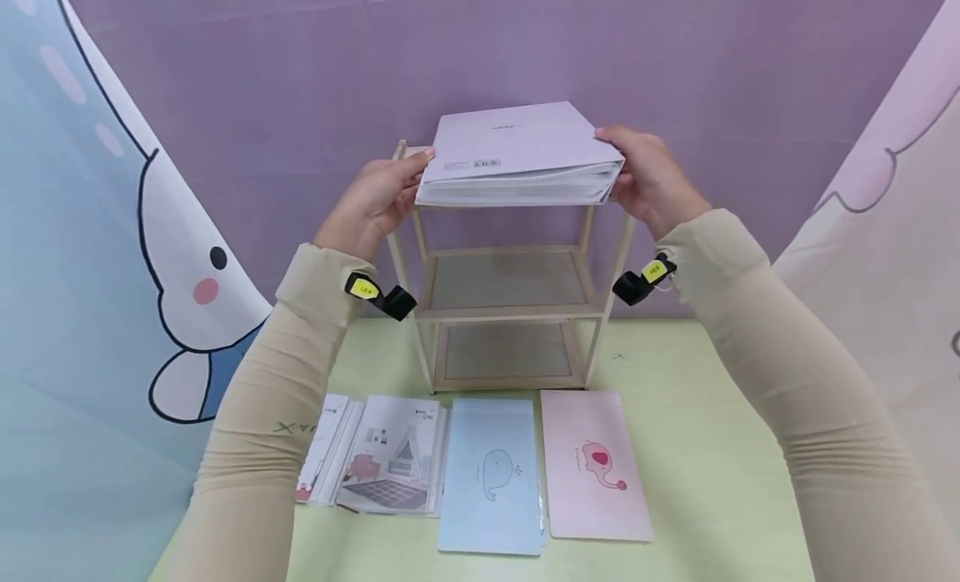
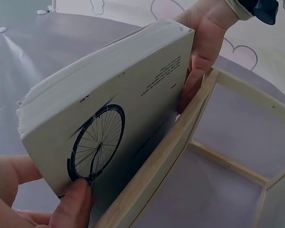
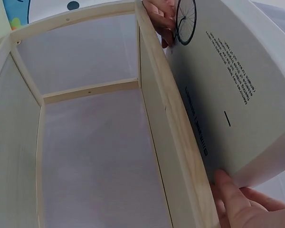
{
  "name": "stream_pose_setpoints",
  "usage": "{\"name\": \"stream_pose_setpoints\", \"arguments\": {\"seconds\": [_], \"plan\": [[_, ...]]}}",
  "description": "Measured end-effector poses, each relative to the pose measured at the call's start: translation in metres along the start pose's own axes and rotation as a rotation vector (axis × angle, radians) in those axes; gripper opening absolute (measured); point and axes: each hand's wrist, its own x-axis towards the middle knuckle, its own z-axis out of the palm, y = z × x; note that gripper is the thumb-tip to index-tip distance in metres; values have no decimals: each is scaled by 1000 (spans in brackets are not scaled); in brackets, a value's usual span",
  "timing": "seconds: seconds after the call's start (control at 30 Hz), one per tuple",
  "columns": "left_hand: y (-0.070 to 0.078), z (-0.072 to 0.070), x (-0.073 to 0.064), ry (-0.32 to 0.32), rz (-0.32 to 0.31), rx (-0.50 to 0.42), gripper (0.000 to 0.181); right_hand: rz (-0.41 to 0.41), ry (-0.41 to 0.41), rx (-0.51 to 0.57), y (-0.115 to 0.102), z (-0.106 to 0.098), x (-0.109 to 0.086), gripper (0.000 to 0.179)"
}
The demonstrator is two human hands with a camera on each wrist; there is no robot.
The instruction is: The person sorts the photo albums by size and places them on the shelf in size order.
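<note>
From my remote post, I am holding a thick white book (image 1: 521, 140) at the top of a wooden rack (image 1: 510, 313), my left grip (image 1: 377, 198) and right grip (image 1: 652, 180) pinching its opposite sides; whether it is touching the rack, I cannot tell. Below, a blue booklet (image 1: 480, 490) and a pink booklet (image 1: 596, 469) are lying on the desk (image 1: 716, 482).

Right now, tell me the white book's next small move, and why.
I'd probably ease the white book down and back onto the top shelf: the left hand and right hand grip opposite sides, and both wrist views show its underside exposed, so it seems not fully seated.
</note>
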Motion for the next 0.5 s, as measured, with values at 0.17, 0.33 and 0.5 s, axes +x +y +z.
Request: {"name": "stream_pose_setpoints", "arguments": {"seconds": [0.17, 0.33, 0.5], "plan": [[-1, 1, 0, -15, 4, 14, 12, 19, 17, -3, 0, -3, 1, 8], [-1, 1, -1, -19, 4, 37, 13, 36, 27, 1, 1, -4, 2, 8], [-1, 0, -1, -2, 2, 58, 14, 42, 21, -5, 1, -3, 4, 7]]}}
